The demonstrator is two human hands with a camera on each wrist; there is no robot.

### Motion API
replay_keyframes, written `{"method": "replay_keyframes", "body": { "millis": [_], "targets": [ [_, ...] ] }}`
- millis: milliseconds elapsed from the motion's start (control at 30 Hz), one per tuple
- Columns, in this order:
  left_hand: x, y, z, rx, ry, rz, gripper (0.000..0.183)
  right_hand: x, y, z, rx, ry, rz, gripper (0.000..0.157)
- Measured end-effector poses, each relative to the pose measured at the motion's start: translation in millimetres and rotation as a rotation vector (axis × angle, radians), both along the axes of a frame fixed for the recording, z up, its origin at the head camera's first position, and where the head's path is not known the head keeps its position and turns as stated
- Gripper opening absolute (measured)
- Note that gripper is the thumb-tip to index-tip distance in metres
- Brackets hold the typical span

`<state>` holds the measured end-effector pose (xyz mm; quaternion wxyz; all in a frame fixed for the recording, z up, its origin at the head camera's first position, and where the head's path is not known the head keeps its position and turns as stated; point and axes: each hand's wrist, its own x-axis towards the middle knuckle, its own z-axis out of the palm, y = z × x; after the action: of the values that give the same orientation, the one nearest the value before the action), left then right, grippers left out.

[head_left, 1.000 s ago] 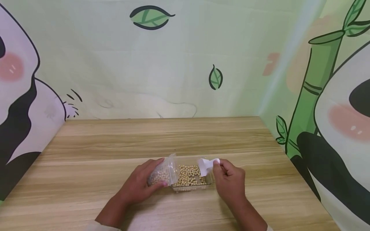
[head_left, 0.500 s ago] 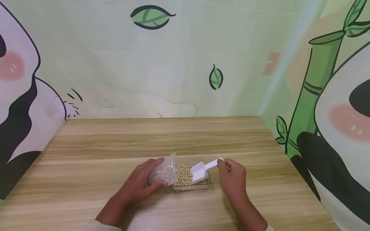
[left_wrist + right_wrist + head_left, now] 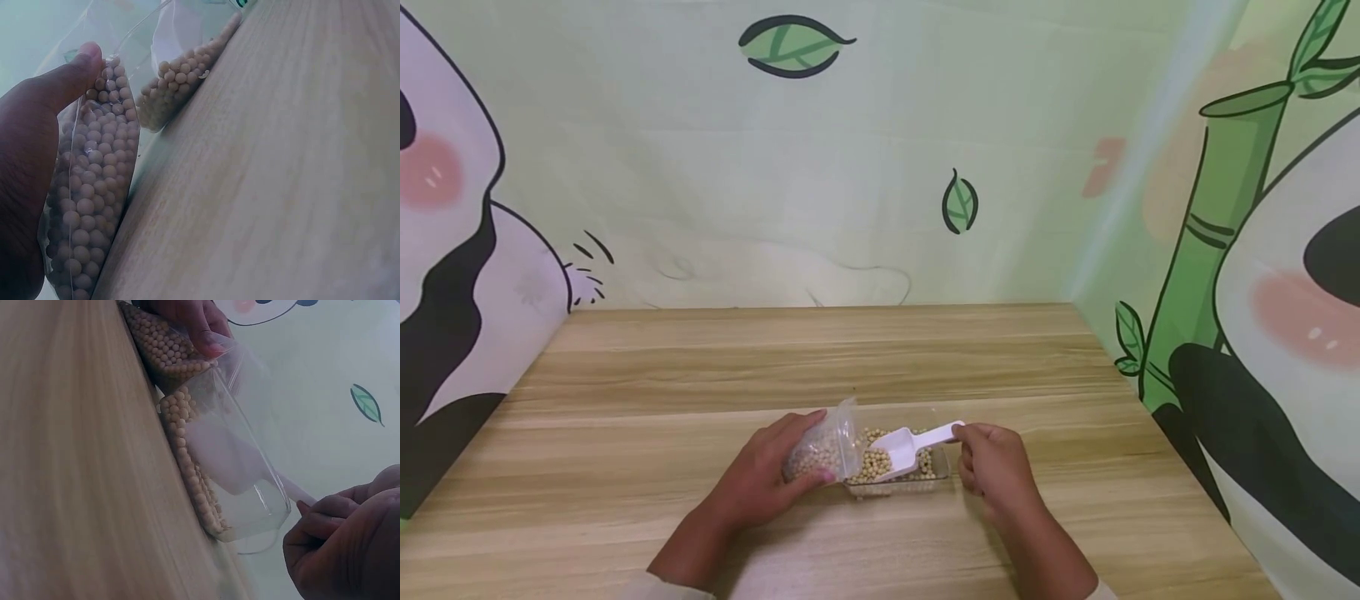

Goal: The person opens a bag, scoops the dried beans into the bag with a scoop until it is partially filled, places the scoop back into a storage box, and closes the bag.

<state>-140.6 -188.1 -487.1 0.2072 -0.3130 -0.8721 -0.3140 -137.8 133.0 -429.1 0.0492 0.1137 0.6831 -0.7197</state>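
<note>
My left hand grips a clear zip bag partly filled with round, pale tan beans, its mouth leaning over the left end of a clear plastic box. A layer of the same beans covers the bottom of that box. My right hand pinches the handle end of a small white scoop, just beyond the box's right end. The scoop's blade is down among the beans, tilted toward the bag, with beans at its front lip. In the right wrist view the blade shows through the box wall.
Box and bag rest on a wood-grain table. Behind the table stands a pale green backdrop with printed leaves, and panda prints flank both sides.
The scoop, first held turned up at the box's right end, has been lowered into the beans and pushed left toward the bag. My left hand and the bag have stayed put.
</note>
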Motion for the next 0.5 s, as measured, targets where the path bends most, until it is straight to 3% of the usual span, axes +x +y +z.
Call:
{"method": "replay_keyframes", "body": {
  "millis": [267,500],
  "targets": [
    [0.8,0,-0.5,-0.011,-0.014,0.021,0.076,-2.4,1,-1.1,-0.086,-0.046,0.086,0.022],
    [1.4,0,0.2,-0.020,-0.011,0.030,0.076,-3.7,10,-0.6,-0.150,-0.106,0.248,0.023]
  ]
}}
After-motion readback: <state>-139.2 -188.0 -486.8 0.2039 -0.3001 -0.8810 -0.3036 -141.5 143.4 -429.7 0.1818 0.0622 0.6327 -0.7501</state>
